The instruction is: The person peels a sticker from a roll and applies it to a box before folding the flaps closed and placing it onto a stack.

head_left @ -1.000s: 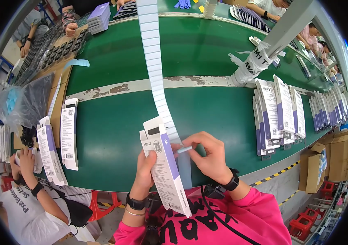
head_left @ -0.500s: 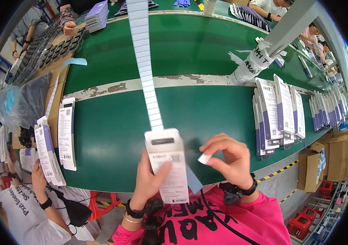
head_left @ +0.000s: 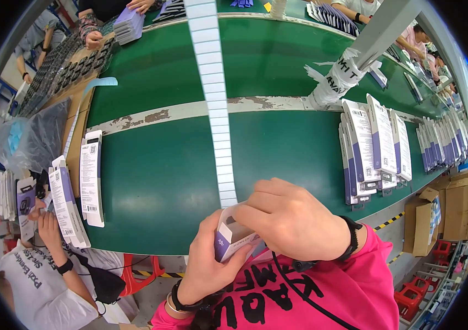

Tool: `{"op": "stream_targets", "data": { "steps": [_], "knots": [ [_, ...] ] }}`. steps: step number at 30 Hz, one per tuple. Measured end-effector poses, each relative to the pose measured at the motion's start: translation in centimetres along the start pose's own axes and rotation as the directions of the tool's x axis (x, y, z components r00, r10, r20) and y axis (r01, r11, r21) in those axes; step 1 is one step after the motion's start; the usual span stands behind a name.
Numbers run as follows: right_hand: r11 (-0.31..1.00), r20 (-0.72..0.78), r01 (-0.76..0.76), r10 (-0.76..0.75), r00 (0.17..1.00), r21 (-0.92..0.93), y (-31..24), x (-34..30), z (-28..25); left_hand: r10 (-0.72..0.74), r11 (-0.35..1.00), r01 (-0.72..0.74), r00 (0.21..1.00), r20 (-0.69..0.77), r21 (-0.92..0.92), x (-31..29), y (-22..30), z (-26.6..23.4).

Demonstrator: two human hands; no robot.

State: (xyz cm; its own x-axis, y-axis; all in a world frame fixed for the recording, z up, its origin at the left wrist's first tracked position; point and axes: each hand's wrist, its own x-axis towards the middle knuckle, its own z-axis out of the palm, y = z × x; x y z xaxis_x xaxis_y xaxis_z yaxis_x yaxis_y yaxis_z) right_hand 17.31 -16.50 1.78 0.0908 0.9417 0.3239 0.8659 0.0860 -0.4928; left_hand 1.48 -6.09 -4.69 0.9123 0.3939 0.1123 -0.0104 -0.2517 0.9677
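My left hand (head_left: 205, 270) is wrapped round a white and purple cardboard box (head_left: 224, 242), tilted up so its top end faces me. A dark opening shows at that end. Over the top of the box, my right hand (head_left: 294, 220) has its fingers bent and closed against the end. Those fingertips are hidden, so what they pinch cannot be seen. A long strip of white labels (head_left: 218, 121) runs down from the far edge and ends just behind the box, near my left fingers.
Similar upright boxes (head_left: 379, 140) stand in a group at the right of the green table (head_left: 151, 176), beside a taped post (head_left: 333, 88). Two more boxes (head_left: 91, 181) lie at the left edge, where a co-worker's hand (head_left: 50, 234) is. Open cartons (head_left: 423, 220) sit on the floor at right.
The box has tipped so its top end shows instead of its printed face. My right hand has moved left onto it; the small white label it pinched is out of sight. The strip has shifted right.
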Motion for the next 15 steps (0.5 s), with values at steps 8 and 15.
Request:
{"op": "stream_targets", "data": {
  "steps": [8, 15],
  "knots": [
    [0.909, 0.132, -0.408, 0.416, 0.9, -0.08, -1.2, 0.9, 0.0, 0.078, 0.978, -0.094, 0.993, 0.092, 0.186, 0.4, 0.5, -0.1],
    [0.914, 0.109, -0.397, 0.405, 0.908, -0.087, 1.4, 0.6, 1.6, 0.019, 0.841, -0.106, 0.986, 0.168, 0.531, -0.5, 0.1, -1.0]
  ]
}}
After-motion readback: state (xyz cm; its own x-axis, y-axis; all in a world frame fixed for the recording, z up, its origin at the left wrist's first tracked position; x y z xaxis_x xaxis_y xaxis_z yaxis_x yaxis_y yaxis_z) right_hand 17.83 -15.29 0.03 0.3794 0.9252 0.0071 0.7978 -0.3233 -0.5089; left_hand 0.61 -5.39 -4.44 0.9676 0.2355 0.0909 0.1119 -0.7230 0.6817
